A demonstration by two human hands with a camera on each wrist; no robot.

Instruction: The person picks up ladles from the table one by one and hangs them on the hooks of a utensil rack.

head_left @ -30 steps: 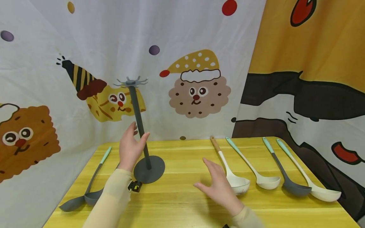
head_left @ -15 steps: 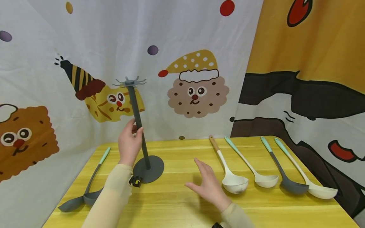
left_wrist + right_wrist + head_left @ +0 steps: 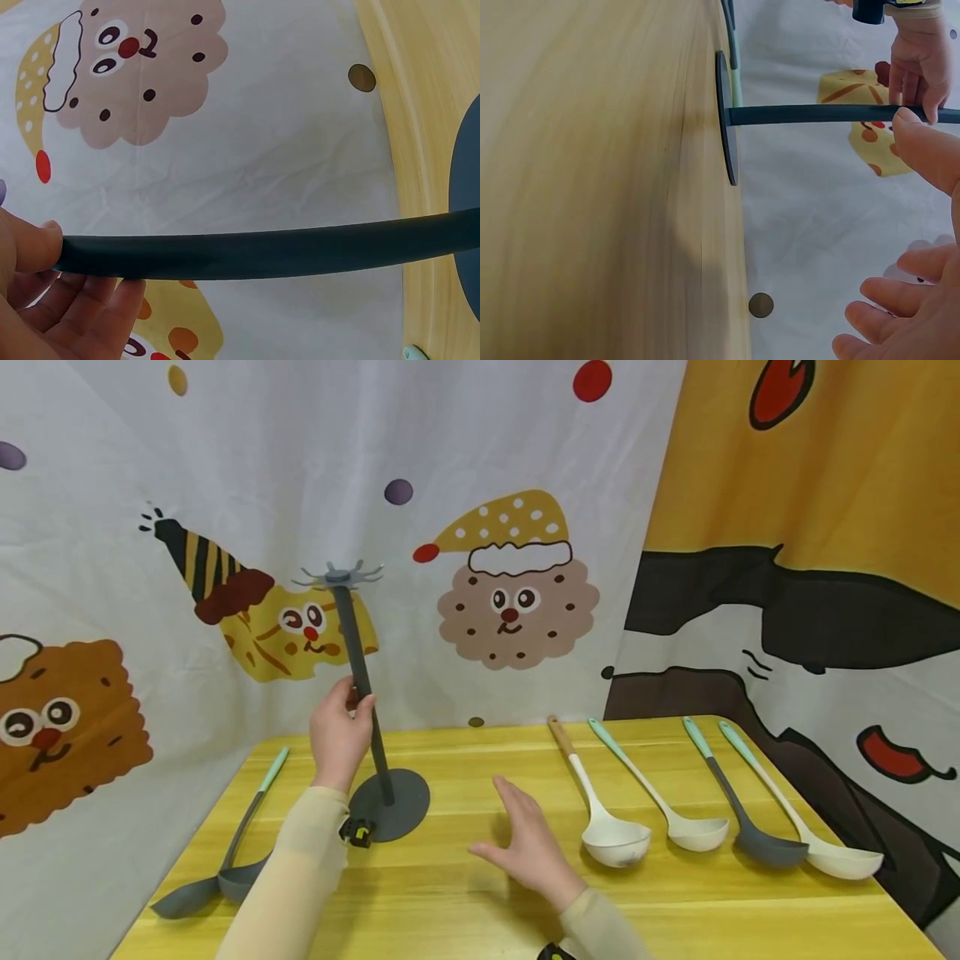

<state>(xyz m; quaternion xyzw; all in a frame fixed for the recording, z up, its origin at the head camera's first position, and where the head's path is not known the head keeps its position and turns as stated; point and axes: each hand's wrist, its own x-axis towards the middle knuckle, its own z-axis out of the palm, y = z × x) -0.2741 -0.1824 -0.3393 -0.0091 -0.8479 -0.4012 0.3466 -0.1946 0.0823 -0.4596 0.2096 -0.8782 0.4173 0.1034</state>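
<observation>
My left hand (image 3: 339, 735) holds the pole of a dark grey utensil stand (image 3: 350, 635) about halfway up, thumb on one side and fingers on the other. On top of the stand is a ring of hooks (image 3: 339, 578); its round base (image 3: 411, 802) rests on the table. In the left wrist view, the fingertips (image 3: 129, 304) lie along the pole (image 3: 247, 255). My right hand (image 3: 528, 843) hovers over the table, right of the stand, thumb and fingers spread and nothing in it. The right wrist view shows its fingers (image 3: 889, 322) apart from the pole.
At right lie a white ladle with a wooden handle (image 3: 617, 843), a white ladle (image 3: 699, 833), a dark grey ladle (image 3: 771, 847) and another white ladle (image 3: 847, 862). Two dark ladles (image 3: 187, 897) lie at left, one partly behind my forearm. A printed curtain (image 3: 480, 410) hangs behind the table.
My left hand has closed from a loose reach beside the pole to a hold on it. My right hand has moved left, away from the ladles. The stand appears to stay in place.
</observation>
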